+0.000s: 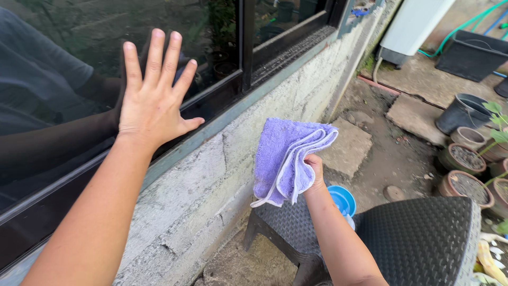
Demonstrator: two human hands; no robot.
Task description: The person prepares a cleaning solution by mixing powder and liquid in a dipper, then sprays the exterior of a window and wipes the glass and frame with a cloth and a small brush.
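Fingers (315,165) of your right hand (314,175) pinch a folded purple cloth (286,159), held up beside the rough block wall (211,190). Your left hand (153,100) lies flat, fingers spread, on the dark window glass (63,106), apparently bracing you; a woven chair (418,233) sits below.

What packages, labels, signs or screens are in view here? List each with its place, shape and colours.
No packages, labels, signs or display screens show.
Closest thing: a blue round lid or container, partly hidden behind the right hand, which holds a folded purple cloth.
White boxy unit, top right against the wall; no label visible.
The left hand lies flat on the dark window glass.
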